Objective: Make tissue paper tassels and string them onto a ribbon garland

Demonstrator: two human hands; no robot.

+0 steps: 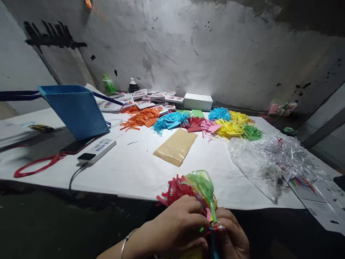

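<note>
Left hand (178, 225) and right hand (231, 233), fingers closed around a multicoloured paper tassel (195, 189), white table (129, 169) beyond, fringed paper heaps (188, 122).

The widest bare stretch of the desk (134, 169) lies in the middle, between the white power strip (97, 150) on the left and the clear plastic heap (272, 158) on the right. Only the flat tan envelope (175, 146) lies in it, low enough to pass over. The far side is barred by a row of coloured paper fringe piles (188, 122), with card packs (151, 98) and a white box (198, 101) behind, against the wall. To the left the tilted blue bag (74, 109) stands tall; a red cable (37, 163) loops near the front edge.
</note>
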